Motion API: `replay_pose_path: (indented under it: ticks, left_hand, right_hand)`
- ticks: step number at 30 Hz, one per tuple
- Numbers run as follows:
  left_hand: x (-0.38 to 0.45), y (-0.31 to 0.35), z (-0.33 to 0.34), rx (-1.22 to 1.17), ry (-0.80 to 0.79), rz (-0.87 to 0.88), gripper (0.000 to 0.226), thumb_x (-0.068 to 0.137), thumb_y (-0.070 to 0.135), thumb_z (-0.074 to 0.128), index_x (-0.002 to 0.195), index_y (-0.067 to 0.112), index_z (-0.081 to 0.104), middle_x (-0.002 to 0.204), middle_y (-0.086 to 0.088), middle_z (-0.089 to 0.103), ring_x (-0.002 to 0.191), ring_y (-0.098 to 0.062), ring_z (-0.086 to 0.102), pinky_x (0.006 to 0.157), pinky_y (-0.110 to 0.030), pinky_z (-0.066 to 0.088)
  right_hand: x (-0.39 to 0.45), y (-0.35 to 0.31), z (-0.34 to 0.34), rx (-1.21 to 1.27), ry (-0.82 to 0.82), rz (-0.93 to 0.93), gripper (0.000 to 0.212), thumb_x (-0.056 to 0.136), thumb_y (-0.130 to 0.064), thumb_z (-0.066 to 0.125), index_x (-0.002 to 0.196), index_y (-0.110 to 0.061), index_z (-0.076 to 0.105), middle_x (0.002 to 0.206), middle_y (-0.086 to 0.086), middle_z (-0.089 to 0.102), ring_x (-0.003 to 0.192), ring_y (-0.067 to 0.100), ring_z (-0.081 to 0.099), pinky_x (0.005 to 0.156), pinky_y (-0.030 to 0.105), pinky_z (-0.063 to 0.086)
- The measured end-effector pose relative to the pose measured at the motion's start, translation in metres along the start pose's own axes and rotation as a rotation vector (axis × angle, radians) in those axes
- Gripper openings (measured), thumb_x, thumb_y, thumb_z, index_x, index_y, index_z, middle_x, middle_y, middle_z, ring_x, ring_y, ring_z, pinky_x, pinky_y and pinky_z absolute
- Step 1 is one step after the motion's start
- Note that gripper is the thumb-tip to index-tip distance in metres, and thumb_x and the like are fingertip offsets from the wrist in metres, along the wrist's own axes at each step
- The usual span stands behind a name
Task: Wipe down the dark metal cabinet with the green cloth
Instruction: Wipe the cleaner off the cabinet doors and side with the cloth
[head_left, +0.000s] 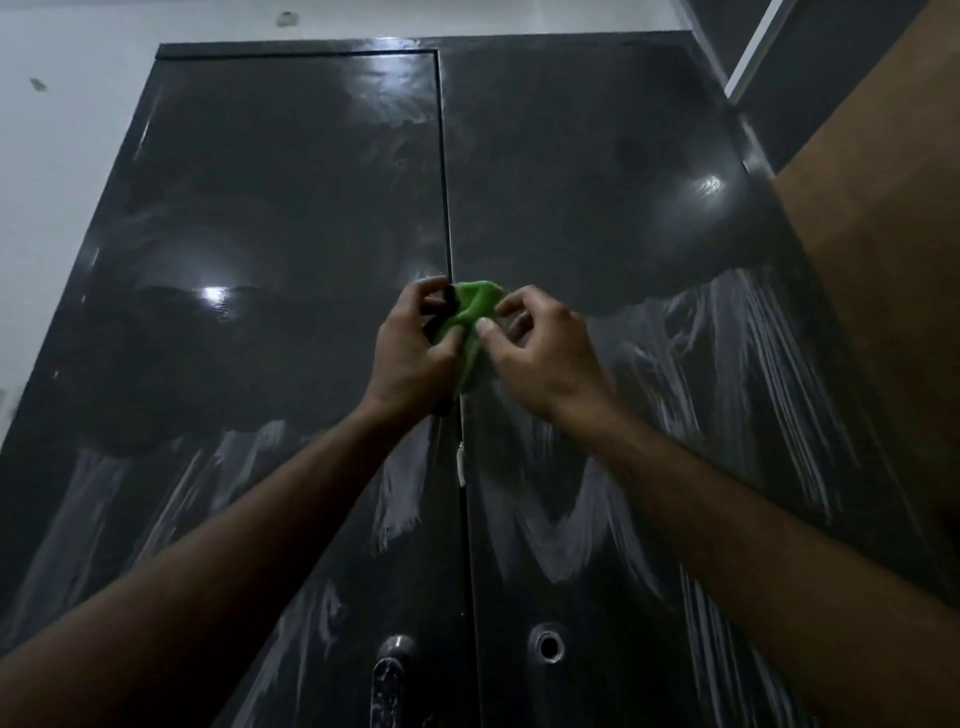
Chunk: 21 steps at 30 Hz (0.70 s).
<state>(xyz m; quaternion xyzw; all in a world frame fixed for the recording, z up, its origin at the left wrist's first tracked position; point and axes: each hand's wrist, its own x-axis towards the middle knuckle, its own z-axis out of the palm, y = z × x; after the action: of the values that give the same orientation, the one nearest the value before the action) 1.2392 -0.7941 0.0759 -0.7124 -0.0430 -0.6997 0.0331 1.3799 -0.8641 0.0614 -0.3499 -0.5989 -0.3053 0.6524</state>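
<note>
Head view: at frame centre the left hand (410, 348) and right hand (540, 348) both pinch the bunched green cloth (475, 317) before the seam of the dark metal cabinet (597, 171). It looks soft, light and limp, best gripped wadded; the cabinet doors are closed, contents unseen

Both my forearms up, converging at centre. L hand (410, 348) fingers curled, pinching; R hand (540, 353) alongside, thumb and fingertips pinched too, wrists bent slightly inward.
</note>
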Motion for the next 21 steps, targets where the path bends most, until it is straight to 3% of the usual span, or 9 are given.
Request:
replay_pose_path:
  ticks: [2, 5, 8, 10, 11, 12, 14, 18, 21]
  left_hand:
    - [-0.004, 0.013, 0.014, -0.152, 0.032, -0.116, 0.047, 0.089, 0.005, 0.078, 0.130, 0.012, 0.056, 0.115, -0.005, 0.069, 0.106, -0.019, 0.071, 0.091, -0.037, 0.061]
    - [-0.009, 0.029, 0.026, -0.291, 0.030, -0.182, 0.049, 0.085, -0.001, 0.080, 0.127, 0.006, 0.056, 0.113, -0.007, 0.070, 0.105, -0.021, 0.072, 0.089, -0.033, 0.061]
    - [-0.011, 0.039, 0.022, -0.470, -0.251, -0.235, 0.062, 0.087, -0.018, 0.068, 0.141, 0.003, 0.048, 0.133, -0.012, 0.065, 0.114, -0.022, 0.070, 0.083, -0.032, 0.061]
    - [-0.006, 0.038, 0.011, -0.570, -0.495, -0.260, 0.071, 0.088, -0.021, 0.063, 0.149, 0.008, 0.044, 0.144, -0.008, 0.059, 0.122, -0.023, 0.068, 0.089, -0.034, 0.061]
    - [-0.003, 0.036, 0.006, -0.583, -0.588, -0.256, 0.071, 0.089, -0.021, 0.061, 0.150, 0.011, 0.044, 0.146, -0.006, 0.058, 0.125, -0.024, 0.066, 0.093, -0.034, 0.060]
    - [0.001, 0.033, 0.002, -0.552, -0.632, -0.231, 0.067, 0.090, -0.019, 0.060, 0.148, 0.012, 0.047, 0.145, -0.006, 0.060, 0.125, -0.023, 0.066, 0.096, -0.035, 0.060]
    - [0.010, 0.022, -0.003, -0.338, -0.556, -0.124, 0.050, 0.093, -0.012, 0.062, 0.138, 0.011, 0.059, 0.134, -0.005, 0.067, 0.117, -0.018, 0.069, 0.097, -0.035, 0.060]
    - [0.024, -0.017, -0.003, 0.307, -0.146, 0.121, 0.026, 0.096, 0.009, 0.065, 0.121, 0.015, 0.069, 0.122, -0.002, 0.065, 0.112, -0.019, 0.061, 0.098, -0.040, 0.055]
    - [0.029, -0.046, 0.008, 0.578, -0.098, 0.233, 0.032, 0.098, 0.022, 0.063, 0.129, 0.017, 0.063, 0.133, -0.003, 0.059, 0.125, -0.026, 0.050, 0.104, -0.038, 0.036]
  right_hand:
    - [-0.002, -0.014, 0.008, 0.170, -0.080, 0.188, 0.037, 0.091, -0.048, 0.067, 0.117, -0.023, 0.057, 0.095, -0.011, 0.060, 0.084, 0.004, 0.061, 0.068, 0.024, 0.052]
    - [0.005, -0.020, 0.013, 0.220, -0.049, 0.325, 0.044, 0.090, -0.050, 0.067, 0.119, -0.020, 0.052, 0.109, -0.001, 0.062, 0.094, 0.014, 0.063, 0.069, 0.025, 0.050]
    - [0.015, -0.007, 0.006, 0.170, 0.002, 0.356, 0.040, 0.093, -0.035, 0.065, 0.126, -0.016, 0.053, 0.110, 0.002, 0.062, 0.084, 0.012, 0.059, 0.055, 0.018, 0.038]
    - [0.017, 0.009, -0.004, 0.113, 0.003, 0.335, 0.033, 0.096, -0.024, 0.060, 0.128, -0.018, 0.054, 0.113, 0.004, 0.063, 0.089, 0.015, 0.062, 0.058, 0.021, 0.044]
    - [0.018, 0.018, -0.009, 0.068, 0.005, 0.288, 0.034, 0.096, -0.020, 0.057, 0.130, -0.018, 0.055, 0.117, 0.005, 0.062, 0.098, 0.018, 0.063, 0.067, 0.026, 0.051]
    - [0.019, 0.027, -0.014, 0.001, 0.020, 0.217, 0.038, 0.097, -0.018, 0.056, 0.134, -0.018, 0.055, 0.122, 0.007, 0.059, 0.106, 0.021, 0.061, 0.081, 0.030, 0.053]
    - [0.026, 0.046, -0.024, -0.136, 0.076, 0.063, 0.046, 0.097, -0.017, 0.057, 0.143, -0.015, 0.050, 0.129, 0.010, 0.048, 0.113, 0.025, 0.056, 0.094, 0.031, 0.047]
    - [0.061, 0.070, -0.032, -0.479, 0.070, -0.092, 0.057, 0.093, -0.016, 0.056, 0.149, -0.018, 0.046, 0.135, 0.009, 0.052, 0.122, 0.033, 0.048, 0.100, 0.043, 0.040]
    - [0.087, 0.068, -0.019, -0.613, 0.079, -0.133, 0.053, 0.090, -0.016, 0.056, 0.141, -0.031, 0.053, 0.135, -0.005, 0.059, 0.122, 0.027, 0.047, 0.095, 0.040, 0.033]
